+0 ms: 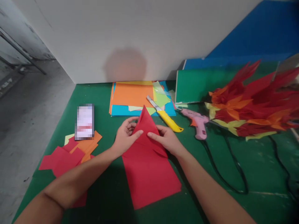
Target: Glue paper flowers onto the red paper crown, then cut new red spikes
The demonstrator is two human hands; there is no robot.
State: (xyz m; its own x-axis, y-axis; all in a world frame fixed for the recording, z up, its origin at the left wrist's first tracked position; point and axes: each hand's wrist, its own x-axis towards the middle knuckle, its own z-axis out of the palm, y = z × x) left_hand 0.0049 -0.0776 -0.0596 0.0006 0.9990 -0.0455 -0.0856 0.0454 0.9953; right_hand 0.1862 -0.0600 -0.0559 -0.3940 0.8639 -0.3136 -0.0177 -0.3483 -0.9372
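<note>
A sheet of red paper, its far end folded to a point, lies in front of me on the green table. My left hand grips the left edge of the folded part, thumb on top and fingers curled behind. On the other edge, my right hand pinches the paper the same way, thumb on top. Just beyond the right hand is a utility knife with a yellow handle. A pink hot glue gun lies farther right, its dark cord trailing toward me.
Coloured paper sheets are stacked against the white panel. Red and orange paper pieces lie at left beside a phone. A flame-like paper cluster stands at right, near a green board.
</note>
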